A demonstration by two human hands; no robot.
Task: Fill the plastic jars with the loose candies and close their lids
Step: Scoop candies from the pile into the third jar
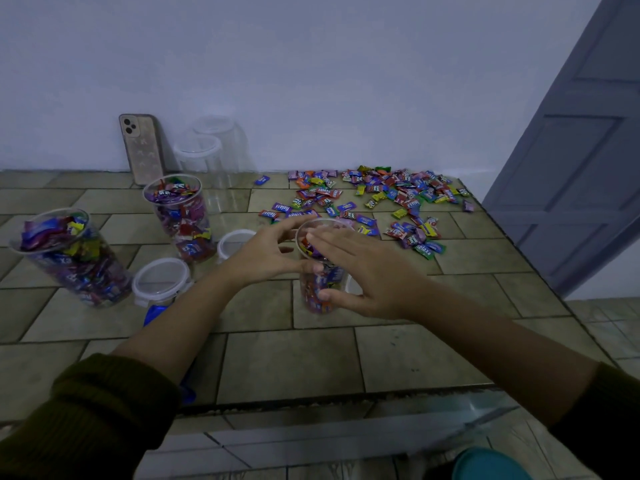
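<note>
1. R hand (349, 268): fingers straight, laid flat over the mouth of the jar (320, 292), thumb on its side. Not clenched and grips nothing. Prob. it's tamping the fill down so a lid can seat.
2. L hand (266, 252): fingers curl to the rim, thumb on the wall of the jar. It holds the jar steady vs. the R hand's push.
3. Jar: upright on the table (415, 358), front-centre, packed w/ wrappers approx. to the rim, no lid on yet.
4. Lids (162, 278): two lie just left of the L hand, close enough to grab next. A white bit behind the R hand may be a third; can't tell.
5. Full jars (180, 216): two stand further left, heaped and uncapped, set aside clear of the work spot. They likely wait for those lids.
6. Candies (381, 195): loose pile at far right, behind the jar, on the R hand's side for easy scooping.
7. Empty jars (207, 157): two at the wall (311, 81) beside a leaning phone (142, 147), parked out of the way. Plenty of task left.
</note>
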